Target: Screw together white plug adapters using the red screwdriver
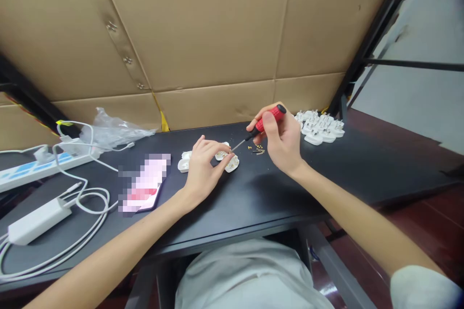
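Observation:
My right hand (281, 139) is wrapped round the red and black handle of a screwdriver (266, 121). Its thin shaft slants down to the left, and the tip meets the fingertips of my left hand (206, 166). Thumb and forefinger of that hand are pinched together there; whatever is between them is too small to make out. Right beneath these fingertips lie opened white plug housings (232, 164) with brass-coloured parts inside, partly covered by the hand. More white plug shells (183, 163) lie just left of my left hand. Small brass pieces (258, 147) and metal pins (258, 152) are scattered below the screwdriver.
Several white plugs (321, 127) are grouped at the back right. On the left are a phone (147, 185), a white power adapter (39, 222) with coiled cable, a power strip (47, 166) and a clear plastic bag (112, 130). A cardboard wall (195, 33) rises behind the black table (239, 207).

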Demonstrator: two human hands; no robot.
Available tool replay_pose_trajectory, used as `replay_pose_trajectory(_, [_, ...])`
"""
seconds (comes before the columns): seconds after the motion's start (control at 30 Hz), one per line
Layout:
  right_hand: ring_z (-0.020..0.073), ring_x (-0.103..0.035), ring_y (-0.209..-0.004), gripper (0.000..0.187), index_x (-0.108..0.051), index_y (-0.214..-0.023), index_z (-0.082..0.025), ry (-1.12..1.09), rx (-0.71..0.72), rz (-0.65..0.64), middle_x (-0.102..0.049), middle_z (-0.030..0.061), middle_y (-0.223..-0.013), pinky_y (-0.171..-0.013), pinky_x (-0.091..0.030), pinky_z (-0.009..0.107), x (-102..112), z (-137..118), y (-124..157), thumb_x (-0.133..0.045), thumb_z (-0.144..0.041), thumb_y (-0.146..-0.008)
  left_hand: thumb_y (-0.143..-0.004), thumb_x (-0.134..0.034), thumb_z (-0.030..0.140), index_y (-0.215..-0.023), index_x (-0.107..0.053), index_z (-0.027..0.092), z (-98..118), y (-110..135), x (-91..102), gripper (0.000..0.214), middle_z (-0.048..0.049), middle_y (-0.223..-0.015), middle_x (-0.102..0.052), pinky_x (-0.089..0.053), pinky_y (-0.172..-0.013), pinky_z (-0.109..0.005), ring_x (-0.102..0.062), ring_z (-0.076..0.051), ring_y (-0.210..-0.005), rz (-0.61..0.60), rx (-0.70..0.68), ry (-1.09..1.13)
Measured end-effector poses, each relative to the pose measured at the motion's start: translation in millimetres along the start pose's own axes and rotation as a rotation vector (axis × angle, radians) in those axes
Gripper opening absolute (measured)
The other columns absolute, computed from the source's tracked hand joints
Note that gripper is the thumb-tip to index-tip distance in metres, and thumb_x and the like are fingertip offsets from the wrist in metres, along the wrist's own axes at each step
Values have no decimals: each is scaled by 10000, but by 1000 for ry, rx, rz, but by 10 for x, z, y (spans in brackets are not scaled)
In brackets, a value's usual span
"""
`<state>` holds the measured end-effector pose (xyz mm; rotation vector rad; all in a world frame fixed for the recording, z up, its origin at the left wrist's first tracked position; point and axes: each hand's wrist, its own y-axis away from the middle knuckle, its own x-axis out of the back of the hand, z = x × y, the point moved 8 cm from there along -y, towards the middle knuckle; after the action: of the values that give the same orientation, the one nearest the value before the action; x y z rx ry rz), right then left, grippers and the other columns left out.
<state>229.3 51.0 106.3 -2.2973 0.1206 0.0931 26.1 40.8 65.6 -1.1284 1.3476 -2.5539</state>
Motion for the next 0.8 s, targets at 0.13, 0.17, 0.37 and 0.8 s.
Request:
replay_pose_trajectory(0.13, [127, -747, -649, 354, -675, -979, -254, 37, 31, -23, -810, -2, -871, -560, -643, 230, -14, -20, 13, -721, -596, -1058, -1049, -753, 300, -939, -754, 266, 2, -1, -2, 115, 3, -1008, -857, -375, -1325, -606, -752, -244, -994, -11, -5, -19])
replay_pose_trajectory(0.17, [126, -743, -636, 357, -673, -980, -253, 49, 36, -38, -814, -1, -877, -559, -644, 234, -23, -25, 15, -733, -598, -1049, -1050, -751, 302, -945, -756, 266, 4, -1, -1, 111, 3, -998, -854, -381, -1320, -602, -749, -244, -988, -12, -11, -27])
replay_pose_trajectory(0.37, [119, -744, -565, 398, -608, -997, -263, 31, 12, -112, -847, -1, -938, -546, -633, 241, -66, 10, 28, -753, -633, -1024, -1052, -746, 328, -950, -749, 264, -6, -10, 2, 121, 1, -973, -841, -419, -1295, -578, -739, -237, -955, -15, -26, -61])
replay_pose_trajectory(0.8, [122, -719, -551, 353, -581, -1036, -281, 73, 54, -63, -779, -35, -797, -499, -591, 232, -20, 34, 18, -653, -623, -1087, -855, -876, 299, -1124, -632, 268, -109, 76, -183, 365, -40, -1077, -777, -532, -785, -401, -713, -307, -960, -323, 116, -160])
